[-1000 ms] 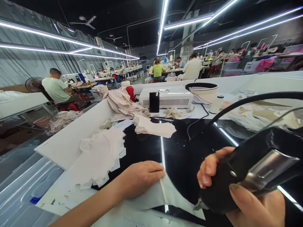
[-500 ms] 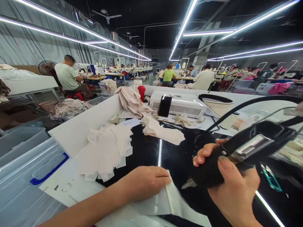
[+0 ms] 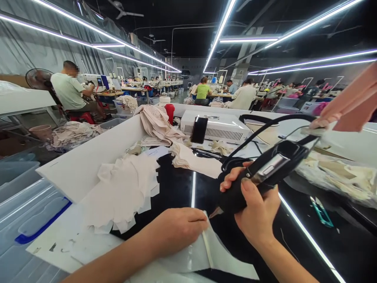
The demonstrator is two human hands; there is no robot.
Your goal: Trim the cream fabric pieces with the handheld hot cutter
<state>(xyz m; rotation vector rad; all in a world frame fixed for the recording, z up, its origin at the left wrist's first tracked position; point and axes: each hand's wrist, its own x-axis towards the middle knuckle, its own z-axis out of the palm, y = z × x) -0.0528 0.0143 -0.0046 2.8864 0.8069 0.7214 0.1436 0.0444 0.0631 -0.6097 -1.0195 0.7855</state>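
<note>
My left hand (image 3: 184,228) pinches the upper edge of a pale, thin fabric piece (image 3: 224,257), which has a narrow cream strip running down it. My right hand (image 3: 256,212) is wrapped round a black corded hand tool (image 3: 266,171) with a silvery plate on its side. The tool slants down to the left, and its pointed metal tip (image 3: 217,212) is just right of the fabric's pinched edge. Whether the tip touches the table I cannot tell. A pile of pale cut pieces (image 3: 123,184) lies left of my hands, with another stack (image 3: 196,161) beyond them.
Teal thread snips (image 3: 321,212) lie on the black glossy tabletop (image 3: 176,192) at right, near a plastic bag of scraps (image 3: 338,177). A phone (image 3: 199,129) leans on a white vented box (image 3: 218,124). Pink cloth (image 3: 350,102) hangs by the tool's cable. Co-workers sit farther back.
My right hand has brought the tool left and nearer to the fabric's pinched edge. The left hand keeps its pinch. The view has turned slightly right, bringing the pink cloth in.
</note>
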